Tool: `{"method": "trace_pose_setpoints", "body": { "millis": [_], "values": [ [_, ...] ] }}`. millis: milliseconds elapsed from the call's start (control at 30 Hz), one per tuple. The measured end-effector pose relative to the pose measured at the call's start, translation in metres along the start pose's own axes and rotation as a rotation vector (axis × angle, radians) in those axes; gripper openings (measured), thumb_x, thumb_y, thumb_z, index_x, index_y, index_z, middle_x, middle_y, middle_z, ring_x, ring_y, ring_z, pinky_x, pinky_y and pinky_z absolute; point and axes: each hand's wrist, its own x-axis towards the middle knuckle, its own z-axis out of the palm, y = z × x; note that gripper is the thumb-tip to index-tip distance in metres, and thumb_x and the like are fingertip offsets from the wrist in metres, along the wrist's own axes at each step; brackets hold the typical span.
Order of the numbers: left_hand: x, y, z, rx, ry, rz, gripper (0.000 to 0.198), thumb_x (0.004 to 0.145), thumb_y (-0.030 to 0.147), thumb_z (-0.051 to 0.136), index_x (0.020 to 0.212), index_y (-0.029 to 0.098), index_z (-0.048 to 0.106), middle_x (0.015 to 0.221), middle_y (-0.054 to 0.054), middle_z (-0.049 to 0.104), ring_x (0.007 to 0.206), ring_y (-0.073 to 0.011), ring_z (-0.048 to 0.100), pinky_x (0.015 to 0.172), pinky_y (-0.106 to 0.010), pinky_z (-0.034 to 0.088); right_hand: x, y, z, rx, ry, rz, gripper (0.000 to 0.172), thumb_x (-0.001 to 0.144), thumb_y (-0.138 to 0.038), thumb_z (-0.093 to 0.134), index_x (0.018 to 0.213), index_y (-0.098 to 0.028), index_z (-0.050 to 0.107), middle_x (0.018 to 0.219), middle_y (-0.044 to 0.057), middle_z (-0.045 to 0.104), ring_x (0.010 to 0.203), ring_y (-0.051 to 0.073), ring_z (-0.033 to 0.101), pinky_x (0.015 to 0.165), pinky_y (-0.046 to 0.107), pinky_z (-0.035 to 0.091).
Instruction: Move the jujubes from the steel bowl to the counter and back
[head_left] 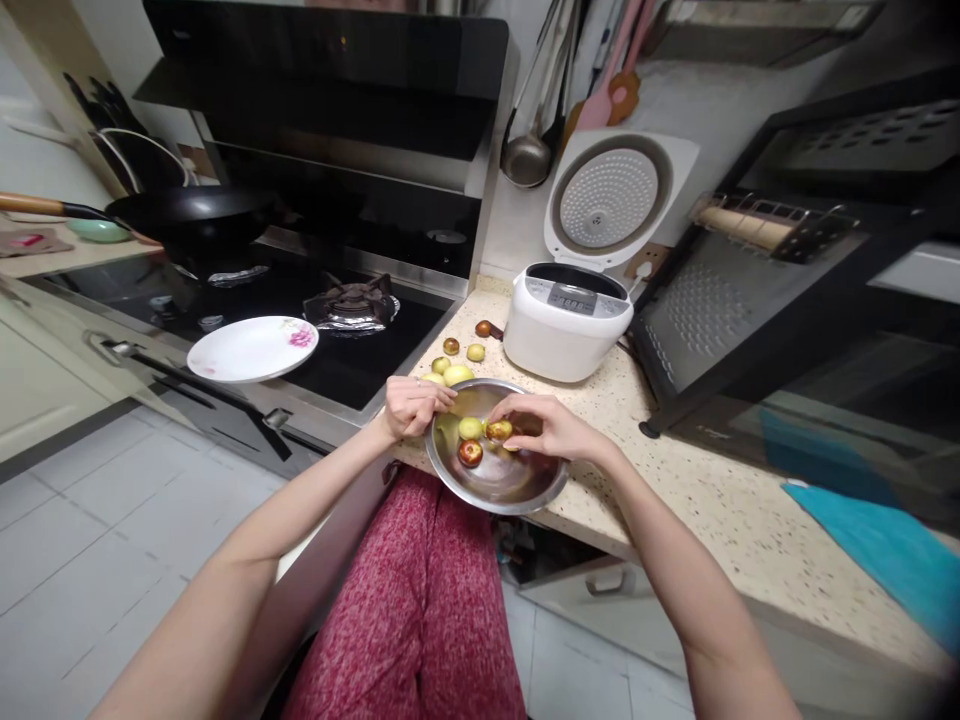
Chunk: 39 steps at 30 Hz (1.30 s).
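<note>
A shiny metal bowl [525, 500] sits at the counter's front edge, tilted a little towards me. My left hand [417, 406] is closed at its left rim, fingers curled over the edge. Inside the bowl, my right hand [551, 424] pinches a jujube [499, 431] with yellow-green and brown skin between thumb and fingers. Beside it in the bowl lie a pale green jujube [470, 428] and a red-brown jujube [470, 453]. Another fruit is partly hidden under my right fingers. Several more jujubes [458, 374] lie on the counter behind the bowl.
A white rice cooker [566, 335] with its lid raised stands behind the bowl. On the left are a gas stove [352, 300], a white plate [251, 350] at its front edge, and a black wok [191, 205]. A teal cloth [877, 560] hangs over the counter at right.
</note>
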Motion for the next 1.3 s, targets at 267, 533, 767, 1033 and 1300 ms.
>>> {"method": "trace_pose_setpoints", "body": {
  "millis": [267, 533, 767, 1033, 1300],
  "values": [
    [0.001, 0.000, 0.000, -0.040, 0.021, -0.029, 0.051, 0.106, 0.016, 0.035, 0.069, 0.015, 0.071, 0.069, -0.004, 0.079, 0.076, -0.0163, 0.082, 0.066, -0.023, 0.065, 0.001, -0.009, 0.001, -0.086, -0.096, 0.013, 0.022, 0.093, -0.023, 0.074, 0.115, -0.020, 0.071, 0.115, 0.008, 0.074, 0.106, 0.022, 0.068, 0.099, 0.039, 0.053],
    [0.000, -0.001, 0.000, -0.049, 0.031, -0.035, 0.053, 0.107, 0.017, 0.034, 0.071, 0.015, 0.073, 0.072, -0.004, 0.080, 0.077, -0.0162, 0.082, 0.067, -0.023, 0.066, 0.003, -0.014, 0.001, -0.146, -0.193, -0.001, 0.021, 0.094, -0.014, 0.068, 0.114, -0.019, 0.071, 0.115, 0.008, 0.072, 0.107, 0.023, 0.065, 0.098, 0.040, 0.051],
    [0.002, 0.000, 0.001, -0.060, 0.034, -0.027, 0.051, 0.106, 0.016, 0.036, 0.070, 0.015, 0.072, 0.069, -0.003, 0.080, 0.075, -0.0159, 0.082, 0.067, -0.023, 0.066, 0.003, -0.014, 0.001, -0.118, -0.151, 0.018, 0.021, 0.094, -0.014, 0.068, 0.114, -0.021, 0.072, 0.117, 0.007, 0.074, 0.108, 0.022, 0.067, 0.100, 0.039, 0.052],
    [0.003, 0.001, 0.001, -0.059, 0.017, -0.026, 0.051, 0.106, 0.016, 0.035, 0.070, 0.014, 0.070, 0.069, -0.005, 0.079, 0.075, -0.0165, 0.082, 0.066, -0.023, 0.065, 0.001, -0.007, 0.006, -0.029, -0.026, 0.032, 0.017, 0.096, -0.036, 0.072, 0.103, -0.020, 0.075, 0.104, 0.007, 0.077, 0.094, 0.021, 0.071, 0.090, 0.037, 0.057],
    [0.004, 0.000, 0.005, -0.043, 0.065, 0.014, 0.046, 0.103, 0.012, 0.038, 0.067, 0.015, 0.067, 0.064, -0.002, 0.077, 0.069, -0.0146, 0.081, 0.065, -0.021, 0.064, 0.002, 0.000, 0.011, -0.139, 0.346, 0.048, 0.017, 0.100, -0.033, 0.064, 0.093, -0.020, 0.073, 0.096, 0.008, 0.077, 0.091, 0.023, 0.072, 0.087, 0.038, 0.056]
  ]
}}
